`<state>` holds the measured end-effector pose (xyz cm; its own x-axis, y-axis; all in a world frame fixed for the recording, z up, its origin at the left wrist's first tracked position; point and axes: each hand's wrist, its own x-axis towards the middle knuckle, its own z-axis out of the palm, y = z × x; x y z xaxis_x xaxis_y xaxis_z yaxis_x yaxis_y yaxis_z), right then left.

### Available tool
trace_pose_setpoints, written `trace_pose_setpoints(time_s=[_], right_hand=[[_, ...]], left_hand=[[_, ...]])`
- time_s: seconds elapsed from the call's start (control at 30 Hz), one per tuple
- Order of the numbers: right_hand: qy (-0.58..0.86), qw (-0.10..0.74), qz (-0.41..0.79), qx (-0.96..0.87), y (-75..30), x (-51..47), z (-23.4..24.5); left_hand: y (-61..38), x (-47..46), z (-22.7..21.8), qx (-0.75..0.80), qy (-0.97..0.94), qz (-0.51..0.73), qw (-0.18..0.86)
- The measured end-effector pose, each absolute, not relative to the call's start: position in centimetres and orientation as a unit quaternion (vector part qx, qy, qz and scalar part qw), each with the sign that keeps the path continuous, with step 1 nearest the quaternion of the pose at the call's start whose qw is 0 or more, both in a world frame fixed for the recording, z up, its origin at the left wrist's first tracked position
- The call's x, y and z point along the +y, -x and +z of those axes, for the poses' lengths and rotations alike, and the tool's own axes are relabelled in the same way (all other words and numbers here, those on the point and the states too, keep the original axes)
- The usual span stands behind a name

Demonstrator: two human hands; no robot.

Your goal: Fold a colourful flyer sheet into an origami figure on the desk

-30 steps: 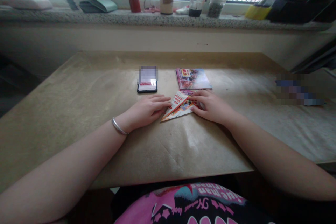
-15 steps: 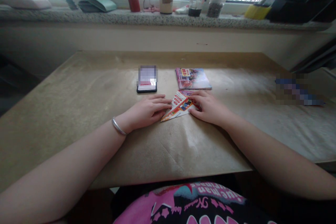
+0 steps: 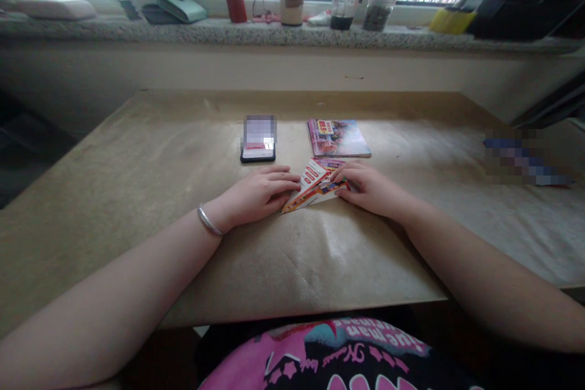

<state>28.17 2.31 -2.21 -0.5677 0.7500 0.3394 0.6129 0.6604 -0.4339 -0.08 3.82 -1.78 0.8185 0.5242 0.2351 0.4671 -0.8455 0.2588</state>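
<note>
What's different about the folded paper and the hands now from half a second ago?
The right hand slid slightly rightward, and the folded paper seems opened a bit near its fingers. Neither hand let go. The left hand, phone and printed stack stayed put.

The head camera looks forward and down over the table [image 3: 283, 268].

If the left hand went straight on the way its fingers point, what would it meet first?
The left hand would first meet the folded, pointed, white-red-and-orange printed paper, which its fingertips appear to touch; farther along, probably the right hand. Exact contact is hard to judge.
</note>
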Motion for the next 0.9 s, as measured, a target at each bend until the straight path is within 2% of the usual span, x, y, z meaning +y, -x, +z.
trace_pose_setpoints(time_s=[0.2, 0.43, 0.7, 0.9], right_hand=[[0.367, 0.260, 0.106, -0.887, -28.6, 2.0, -1.6], [0.343, 0.274, 0.115, -0.891, -28.4, 2.4, -1.6], [0.320, 0.294, 0.110, -0.894, -27.6, 2.9, -2.2], [0.312, 0.307, 0.163, -0.884, -27.6, 3.0, -2.2]], left_hand=[[0.3, 3.6, -1.4, 0.253, -0.950, 0.170, 0.064], [-0.3, 3.2, -0.7, 0.217, -0.955, 0.179, 0.092], [-0.9, 3.0, -1.1, 0.358, -0.926, 0.097, 0.069], [-1.0, 3.3, -1.4, 0.371, -0.924, 0.060, 0.066]])
